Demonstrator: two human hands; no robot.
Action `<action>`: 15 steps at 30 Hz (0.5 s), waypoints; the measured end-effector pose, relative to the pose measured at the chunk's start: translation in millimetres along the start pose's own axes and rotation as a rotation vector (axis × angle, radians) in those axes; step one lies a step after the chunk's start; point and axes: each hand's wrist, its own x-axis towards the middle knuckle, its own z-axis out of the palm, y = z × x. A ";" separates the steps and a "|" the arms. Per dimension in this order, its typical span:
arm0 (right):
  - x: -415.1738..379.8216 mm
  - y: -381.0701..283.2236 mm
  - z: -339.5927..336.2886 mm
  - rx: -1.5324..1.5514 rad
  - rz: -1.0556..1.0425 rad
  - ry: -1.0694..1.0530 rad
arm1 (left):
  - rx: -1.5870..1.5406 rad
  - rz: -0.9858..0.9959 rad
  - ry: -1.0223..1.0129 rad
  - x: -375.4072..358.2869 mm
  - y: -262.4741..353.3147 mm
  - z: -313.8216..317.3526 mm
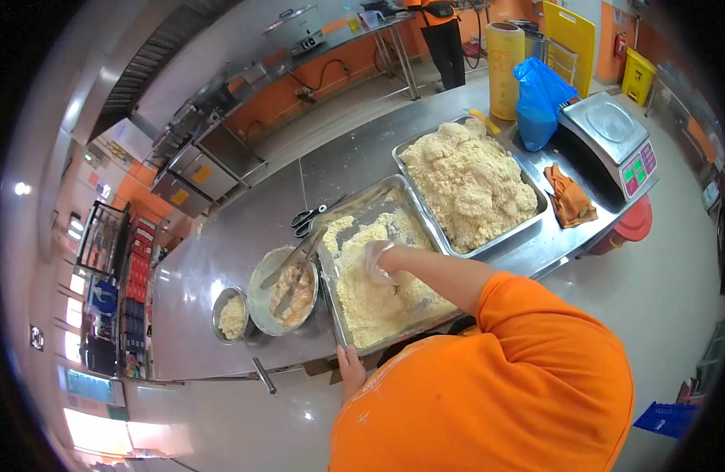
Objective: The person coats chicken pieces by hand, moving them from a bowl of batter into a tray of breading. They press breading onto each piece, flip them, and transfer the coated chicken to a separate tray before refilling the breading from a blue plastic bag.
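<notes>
My right hand (380, 263), in a clear plastic glove, reaches down into pale yellow powder (365, 306) in a shallow metal tray (329, 296). Its fingers are hidden by the glove and the powder. At the tray's near left corner, my left hand (351, 368) grips the rim. Just left of the tray stands a bowl (259, 303) holding pale wet pieces (299, 305), with metal tongs (308, 242) resting in it. Behind and to the right, a second tray (542, 206) is heaped with coated, crumbly pieces (471, 182).
A handled strainer (218, 316) sits at the left. Black scissors (307, 216) lie behind the bowl. A brown cloth (568, 198), blue bag (537, 106), wrap roll (505, 71) and scale (610, 130) are at the right. Another person (443, 47) stands beyond the table.
</notes>
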 end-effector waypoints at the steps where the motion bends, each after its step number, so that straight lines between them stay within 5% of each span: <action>1: 5.1 2.5 -3.9 -0.325 -0.195 -0.132 | 0.102 0.129 0.007 1.1 -6.5 -0.5; 3: 14.0 7.3 -7.1 -0.469 -0.252 -0.197 | 0.109 0.154 0.035 3.7 -10.4 1.0; 5: 14.1 8.2 -0.8 -0.131 -0.018 -0.076 | -0.081 -0.071 0.075 -5.4 15.5 6.7; 8: -19.5 -15.2 -46.6 0.269 0.175 0.133 | -0.166 0.000 0.027 13.9 -34.9 4.6; 12: -43.0 -17.9 -77.2 0.513 0.440 0.080 | -0.094 0.046 0.037 11.9 -32.1 6.6; 15: -16.8 25.6 -48.4 0.509 0.276 0.081 | -0.109 0.032 0.089 -4.3 9.9 8.5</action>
